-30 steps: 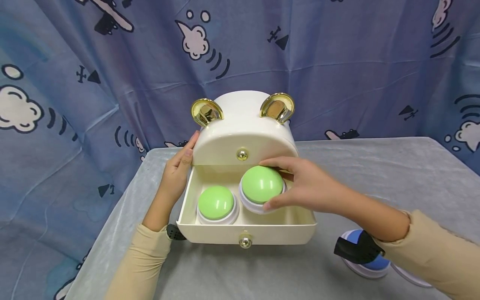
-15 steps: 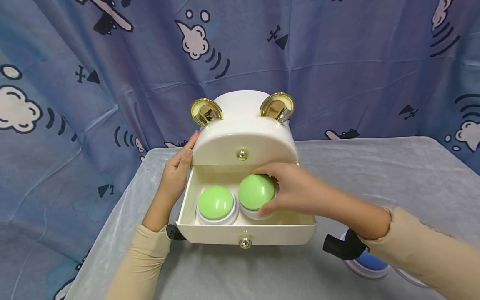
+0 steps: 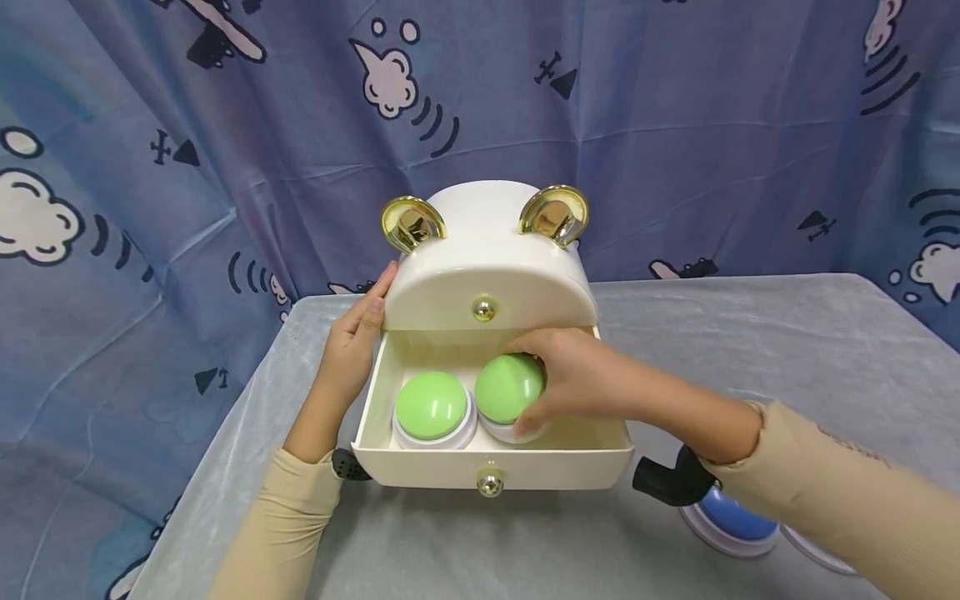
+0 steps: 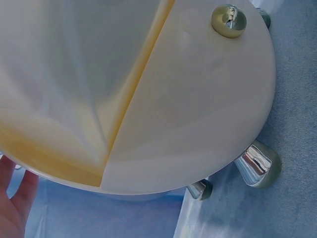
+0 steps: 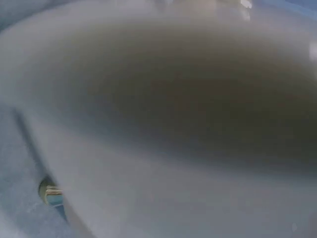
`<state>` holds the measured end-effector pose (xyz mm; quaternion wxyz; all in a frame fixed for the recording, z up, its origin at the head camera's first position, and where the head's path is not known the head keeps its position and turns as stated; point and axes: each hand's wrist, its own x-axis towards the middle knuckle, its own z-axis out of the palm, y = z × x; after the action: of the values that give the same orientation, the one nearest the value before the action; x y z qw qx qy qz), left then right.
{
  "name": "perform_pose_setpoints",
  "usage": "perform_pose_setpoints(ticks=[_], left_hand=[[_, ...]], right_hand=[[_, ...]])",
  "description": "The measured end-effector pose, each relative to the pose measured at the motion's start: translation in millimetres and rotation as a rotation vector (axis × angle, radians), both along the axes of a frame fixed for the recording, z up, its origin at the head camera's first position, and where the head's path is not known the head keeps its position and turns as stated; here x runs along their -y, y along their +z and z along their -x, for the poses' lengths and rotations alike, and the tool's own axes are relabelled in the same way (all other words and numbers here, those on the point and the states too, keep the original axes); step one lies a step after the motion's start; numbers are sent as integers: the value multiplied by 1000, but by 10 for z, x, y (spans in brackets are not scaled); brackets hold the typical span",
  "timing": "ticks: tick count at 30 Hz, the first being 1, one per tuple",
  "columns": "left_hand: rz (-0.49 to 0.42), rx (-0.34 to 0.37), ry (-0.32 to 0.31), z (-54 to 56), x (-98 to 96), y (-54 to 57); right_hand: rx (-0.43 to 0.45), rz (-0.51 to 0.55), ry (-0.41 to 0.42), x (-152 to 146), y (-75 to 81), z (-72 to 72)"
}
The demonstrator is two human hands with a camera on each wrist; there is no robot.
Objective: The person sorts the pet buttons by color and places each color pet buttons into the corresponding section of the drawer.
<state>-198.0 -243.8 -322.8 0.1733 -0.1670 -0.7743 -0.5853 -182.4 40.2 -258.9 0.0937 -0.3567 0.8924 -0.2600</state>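
Note:
A white box (image 3: 487, 267) with two gold ears stands on the table, its lower drawer (image 3: 570, 471) pulled out. Inside the drawer, my right hand (image 3: 577, 375) grips a push button with a green dome (image 3: 504, 387) and white base, thumb in front and fingers behind. Just left of it sits a matching green push button (image 3: 431, 406). My left hand (image 3: 352, 342) rests along the box's left side with fairly straight fingers; a few of its fingers (image 4: 22, 198) show in the left wrist view. A pale blurred surface fills most of the right wrist view.
On the table at the right lies a blue-domed push button (image 3: 738, 517), with another pale round base (image 3: 817, 552) partly hidden by the right sleeve. A gold knob (image 3: 491, 482) sticks out from the drawer front. Behind the table hangs a patterned blue curtain (image 3: 480, 100).
My right hand has lowered the green push button slightly left and down into the drawer, beside the other green one. The left hand and the box stay where they were.

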Motion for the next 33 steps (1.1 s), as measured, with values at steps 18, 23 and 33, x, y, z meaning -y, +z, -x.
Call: perform_pose_setpoints(ticks=[18,23,33], left_hand=[[2,-6,-1,-3,12,-6],[8,4,3,-7,-2,10],[-10,7,-1,2,-6,4]], right_hand=[[143,-93,87,-9,92,97],[161,-102,93,-24,88,103],[133,-132,101,-31,106,74]])
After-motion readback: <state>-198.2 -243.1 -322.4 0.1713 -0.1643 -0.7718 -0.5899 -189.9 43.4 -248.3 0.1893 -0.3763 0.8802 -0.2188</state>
